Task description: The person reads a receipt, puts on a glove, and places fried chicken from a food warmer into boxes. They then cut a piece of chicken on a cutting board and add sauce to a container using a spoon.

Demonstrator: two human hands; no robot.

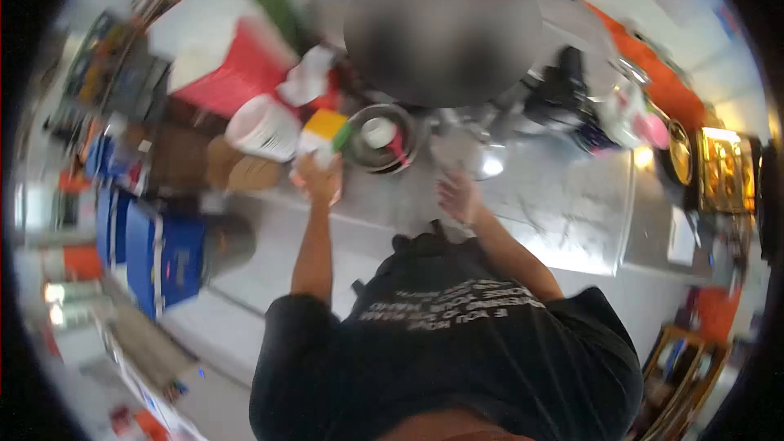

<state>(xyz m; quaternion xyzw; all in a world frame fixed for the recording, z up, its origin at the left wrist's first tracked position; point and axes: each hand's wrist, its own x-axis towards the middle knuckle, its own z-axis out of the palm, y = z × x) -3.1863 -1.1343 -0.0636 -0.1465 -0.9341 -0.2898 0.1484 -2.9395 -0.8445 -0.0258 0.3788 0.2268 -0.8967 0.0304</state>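
My left hand (318, 177) is at a small carton or packet with a yellow and green top (324, 128), at the left part of the metal counter (563, 196); blur hides how its fingers lie. Just right of it stands a dark round bowl (359, 157) with a white cup (378, 132) and a red-pink handle inside. My right hand (459, 196) is over the counter edge, below a pale round item (457, 151) that is too blurred to name. Whether its fingers touch that item cannot be made out.
A white bucket (263, 129) stands left of my left hand, near a red and white box (241, 69). Blue bins (163, 257) are at the far left. Black bundled items (559, 94) and a gold tin (725, 171) lie to the right.
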